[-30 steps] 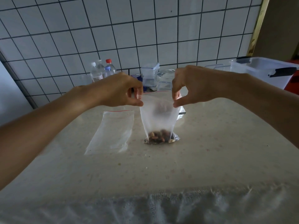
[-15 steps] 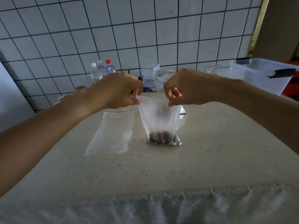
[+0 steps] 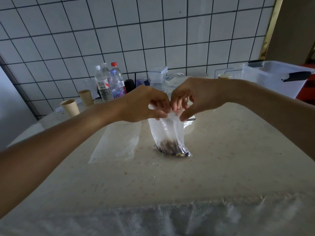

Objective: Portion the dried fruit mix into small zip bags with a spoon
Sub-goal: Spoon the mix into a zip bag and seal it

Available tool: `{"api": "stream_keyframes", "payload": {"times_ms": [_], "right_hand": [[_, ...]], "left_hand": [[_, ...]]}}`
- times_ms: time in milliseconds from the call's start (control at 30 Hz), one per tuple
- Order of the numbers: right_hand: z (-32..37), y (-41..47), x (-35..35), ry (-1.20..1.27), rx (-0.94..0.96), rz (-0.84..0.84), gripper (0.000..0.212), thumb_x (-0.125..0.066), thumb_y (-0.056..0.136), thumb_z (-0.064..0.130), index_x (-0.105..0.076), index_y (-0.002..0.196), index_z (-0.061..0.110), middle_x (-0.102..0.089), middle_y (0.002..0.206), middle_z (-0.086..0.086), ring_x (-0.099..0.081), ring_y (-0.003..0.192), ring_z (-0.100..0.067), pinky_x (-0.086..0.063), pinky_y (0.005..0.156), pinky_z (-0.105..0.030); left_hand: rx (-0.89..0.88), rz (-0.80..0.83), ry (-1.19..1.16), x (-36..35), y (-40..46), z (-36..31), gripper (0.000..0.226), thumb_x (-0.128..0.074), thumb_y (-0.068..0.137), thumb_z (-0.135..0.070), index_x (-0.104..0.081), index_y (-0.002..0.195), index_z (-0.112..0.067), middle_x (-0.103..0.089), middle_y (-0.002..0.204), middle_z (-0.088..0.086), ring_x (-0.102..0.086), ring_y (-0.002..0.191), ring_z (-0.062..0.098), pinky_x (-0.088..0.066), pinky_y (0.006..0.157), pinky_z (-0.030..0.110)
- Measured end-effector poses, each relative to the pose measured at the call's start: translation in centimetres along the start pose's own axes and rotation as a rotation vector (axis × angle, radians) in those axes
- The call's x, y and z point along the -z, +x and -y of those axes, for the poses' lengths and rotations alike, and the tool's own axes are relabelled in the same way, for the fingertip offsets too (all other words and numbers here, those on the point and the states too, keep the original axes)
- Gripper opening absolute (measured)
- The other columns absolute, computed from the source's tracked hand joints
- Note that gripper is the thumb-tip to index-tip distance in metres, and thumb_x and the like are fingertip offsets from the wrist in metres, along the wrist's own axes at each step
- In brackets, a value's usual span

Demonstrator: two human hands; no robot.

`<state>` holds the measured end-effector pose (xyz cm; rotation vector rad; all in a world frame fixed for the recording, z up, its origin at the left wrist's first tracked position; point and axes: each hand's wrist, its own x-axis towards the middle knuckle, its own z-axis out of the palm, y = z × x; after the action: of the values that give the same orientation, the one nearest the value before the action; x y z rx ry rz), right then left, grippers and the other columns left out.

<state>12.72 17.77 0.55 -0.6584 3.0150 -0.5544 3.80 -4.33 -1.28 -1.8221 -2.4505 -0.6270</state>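
Left hand [image 3: 144, 104] and right hand [image 3: 192, 97] meet above the bench, fingertips nearly touching. Both pinch the top edge of a small clear plastic zip bag [image 3: 167, 133] between thumb and curled fingers. The bag hangs straight down from the hands, its bottom resting on the pale speckled bench [image 3: 221, 159]. A small dark portion of dried fruit mix [image 3: 172, 149] sits in the bag's bottom, directly below the hands.

An empty clear flat zip bag [image 3: 117, 143] lies on the bench below the left wrist, just beside the held bag and apart from it. A thin metal tip [image 3: 190, 119] shows just under the right thumb; what it belongs to cannot be told.

Beyond the hands, against the white tiled wall [image 3: 119, 31]: clear plastic bottles [image 3: 109, 82], two tan paper cups [image 3: 76, 103] beyond the left forearm, a clear clip-lid container [image 3: 157, 75]. Beyond the right forearm stands a large translucent storage box [image 3: 272, 77]. White lace-like cloth [image 3: 170, 218] hangs over the near bench edge.
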Motion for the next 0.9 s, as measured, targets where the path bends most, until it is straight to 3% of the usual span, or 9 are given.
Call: {"api": "stream_keyframes", "payload": {"times_ms": [133, 267, 400, 500, 600, 667, 767, 900], "right_hand": [[-1.0, -0.1, 0.5, -0.141, -0.064, 0.060, 0.024, -0.083, 0.087, 0.030, -0.072, 0.107, 0.036, -0.070, 0.103, 0.023, -0.065, 0.086, 0.012, -0.044, 0.070, -0.002], [-1.2, 0.2, 0.0, -0.163, -0.072, -0.022, 0.013, -0.078, 0.091, 0.030, -0.078, 0.104, 0.029, -0.073, 0.098, 0.020, -0.064, 0.087, 0.009, -0.047, 0.075, -0.014], [-1.0, 0.5, -0.6, -0.194, -0.036, -0.063, 0.006, -0.078, 0.091, 0.024, -0.076, 0.096, 0.023, -0.068, 0.089, 0.020, -0.057, 0.081, 0.022, -0.037, 0.067, 0.002], [-0.7, 0.4, -0.5, -0.196, -0.034, -0.090, 0.005, -0.080, 0.090, 0.023, -0.075, 0.093, 0.024, -0.071, 0.088, 0.016, -0.061, 0.077, 0.015, -0.038, 0.067, 0.002], [-0.4, 0.0, -0.2, -0.202, -0.030, -0.111, 0.008, -0.079, 0.090, 0.026, -0.080, 0.098, 0.023, -0.076, 0.093, 0.011, -0.067, 0.081, 0.001, -0.048, 0.078, -0.011], [-0.3, -0.3, 0.0, -0.165, -0.031, -0.118, 0.009, -0.077, 0.092, 0.028, -0.081, 0.100, 0.026, -0.077, 0.095, 0.012, -0.069, 0.086, -0.003, -0.052, 0.084, -0.022], [-0.4, -0.6, 0.6, -0.079, -0.048, -0.107, 0.012, -0.071, 0.096, 0.034, -0.079, 0.104, 0.031, -0.077, 0.098, 0.014, -0.069, 0.090, -0.005, -0.050, 0.082, -0.020], [-0.4, -0.7, 1.0, -0.078, -0.039, -0.091, 0.012, -0.064, 0.101, 0.038, -0.074, 0.106, 0.038, -0.075, 0.102, 0.018, -0.069, 0.093, -0.002, -0.050, 0.082, -0.018]], "left_hand": [[0.074, 0.118, -0.004, 0.5, -0.2, 0.0, 0.018, -0.077, 0.093, -0.020, -0.073, 0.107, -0.030, -0.073, 0.087, -0.024, -0.073, 0.082, 0.002, -0.058, 0.086, 0.018], [0.113, 0.176, 0.042, 0.2, 0.1, -0.6, 0.013, -0.075, 0.094, -0.033, -0.070, 0.106, -0.034, -0.072, 0.085, -0.014, -0.070, 0.080, -0.001, -0.058, 0.085, 0.026], [0.173, 0.140, 0.062, -0.5, 0.7, -1.2, 0.043, -0.064, 0.085, -0.066, -0.072, 0.104, -0.028, -0.071, 0.073, -0.012, -0.072, 0.061, 0.007, -0.057, 0.074, 0.025], [0.122, 0.026, 0.005, -1.0, 0.9, -1.0, 0.029, -0.073, 0.091, -0.047, -0.076, 0.104, -0.022, -0.070, 0.078, -0.015, -0.071, 0.054, 0.011, -0.056, 0.063, 0.019], [0.054, -0.079, -0.013, -1.3, 1.0, -0.9, 0.018, -0.078, 0.091, -0.029, -0.078, 0.103, -0.016, -0.073, 0.082, -0.016, -0.072, 0.058, 0.009, -0.059, 0.066, 0.021], [0.056, -0.099, -0.041, -1.3, 1.1, -0.9, 0.012, -0.076, 0.093, -0.029, -0.076, 0.098, -0.018, -0.072, 0.073, -0.019, -0.072, 0.058, 0.008, -0.059, 0.065, 0.019], [0.062, -0.078, -0.055, -1.4, 1.1, -0.9, 0.008, -0.069, 0.098, -0.030, -0.072, 0.095, -0.023, -0.070, 0.067, -0.022, -0.068, 0.052, 0.005, -0.053, 0.059, 0.012], [0.044, -0.063, -0.071, -1.1, 1.0, -0.8, 0.027, -0.056, 0.102, -0.041, -0.069, 0.087, -0.023, -0.071, 0.066, -0.013, -0.068, 0.051, 0.008, -0.053, 0.060, 0.013]]}}
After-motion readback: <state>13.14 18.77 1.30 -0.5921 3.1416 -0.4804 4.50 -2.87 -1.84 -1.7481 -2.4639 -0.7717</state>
